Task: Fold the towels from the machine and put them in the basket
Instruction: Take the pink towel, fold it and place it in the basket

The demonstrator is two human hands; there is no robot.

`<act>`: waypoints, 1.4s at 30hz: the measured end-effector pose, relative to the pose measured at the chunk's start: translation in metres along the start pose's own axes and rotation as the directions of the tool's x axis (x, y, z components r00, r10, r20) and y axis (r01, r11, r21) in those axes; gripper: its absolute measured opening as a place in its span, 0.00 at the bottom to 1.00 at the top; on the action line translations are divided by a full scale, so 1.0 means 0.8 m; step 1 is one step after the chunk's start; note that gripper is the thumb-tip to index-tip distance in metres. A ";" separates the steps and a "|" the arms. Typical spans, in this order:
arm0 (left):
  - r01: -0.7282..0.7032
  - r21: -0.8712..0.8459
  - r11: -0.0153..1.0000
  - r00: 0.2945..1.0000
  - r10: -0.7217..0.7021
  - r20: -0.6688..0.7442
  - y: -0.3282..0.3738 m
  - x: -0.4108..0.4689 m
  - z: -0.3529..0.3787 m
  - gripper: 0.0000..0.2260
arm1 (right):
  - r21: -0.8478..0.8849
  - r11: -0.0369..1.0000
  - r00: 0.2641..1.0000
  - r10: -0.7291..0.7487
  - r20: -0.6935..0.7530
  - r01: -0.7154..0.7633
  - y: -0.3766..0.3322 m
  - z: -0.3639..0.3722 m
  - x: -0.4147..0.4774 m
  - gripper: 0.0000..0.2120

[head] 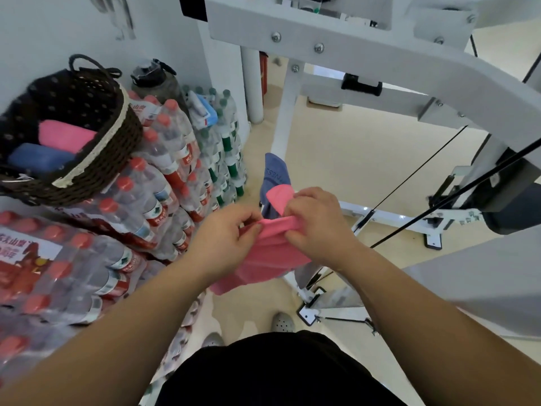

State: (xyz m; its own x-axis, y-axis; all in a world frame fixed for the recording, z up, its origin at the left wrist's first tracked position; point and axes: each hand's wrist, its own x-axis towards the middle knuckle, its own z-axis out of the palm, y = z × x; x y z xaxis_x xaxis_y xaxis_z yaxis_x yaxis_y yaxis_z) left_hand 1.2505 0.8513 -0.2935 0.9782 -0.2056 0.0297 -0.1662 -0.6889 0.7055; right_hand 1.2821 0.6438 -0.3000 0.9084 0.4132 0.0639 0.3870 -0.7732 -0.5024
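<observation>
A pink towel [269,253] hangs in front of me, held at its top edge by both hands. My left hand [231,232] pinches the towel's left part; my right hand [316,221] grips its right part, with a pink corner sticking up above the fingers. Behind it a blue towel [275,177] hangs on the white gym machine [351,54]. The dark woven basket [96,159] sits at the left on stacked water bottles. Inside it lie a folded pink towel [64,136] and a folded blue towel [41,161].
Shrink-wrapped packs of water bottles [164,177] are stacked along the left wall, under and beside the basket. The machine's white frame, cables and black weight housing [509,197] fill the right side. Beige floor [336,148] lies ahead; my grey shoes [281,322] stand below.
</observation>
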 end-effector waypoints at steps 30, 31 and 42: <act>-0.166 -0.248 0.955 0.945 0.081 -0.318 0.024 -0.040 -0.121 0.09 | 0.011 0.998 0.939 0.064 -0.339 -0.064 -0.088 -0.069 -0.042 0.15; -0.145 -0.249 0.957 0.943 0.058 -0.328 0.012 -0.054 -0.132 0.09 | -0.012 0.997 0.958 0.070 -0.279 -0.077 -0.101 -0.066 -0.040 0.16; 0.254 -0.198 0.947 0.958 -0.274 -0.079 -0.136 -0.226 -0.231 0.04 | -0.210 0.961 0.974 -0.146 0.172 0.181 -0.234 0.081 0.005 0.21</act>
State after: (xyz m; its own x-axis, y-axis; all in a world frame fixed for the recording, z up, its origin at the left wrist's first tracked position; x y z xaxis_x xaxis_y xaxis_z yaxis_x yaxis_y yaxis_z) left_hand 1.1146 1.0918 -0.2450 0.9929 0.0468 -0.1089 0.1162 -0.5666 0.8157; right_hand 1.2026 0.8217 -0.2617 0.8015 0.5979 -0.0125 0.5694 -0.7692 -0.2900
